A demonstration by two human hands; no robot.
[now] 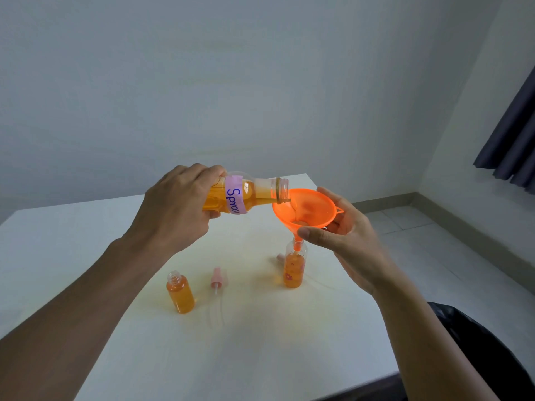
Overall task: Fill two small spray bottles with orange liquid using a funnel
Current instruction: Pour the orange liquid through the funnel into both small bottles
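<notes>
My left hand grips a large clear bottle of orange liquid with a purple "Spray" label, tipped on its side with its open mouth over an orange funnel. Liquid runs into the funnel. My right hand holds the funnel's bowl, thumb in front and fingers behind. The funnel's spout sits in the neck of a small spray bottle, about two thirds full of orange liquid, standing on the white table. A second small bottle, open and nearly full, stands at the front left.
A pink spray cap with its dip tube lies between the two small bottles. Another pink cap peeks out behind the right bottle. A dark curtain hangs at the right, and a black object lies past the table's right edge.
</notes>
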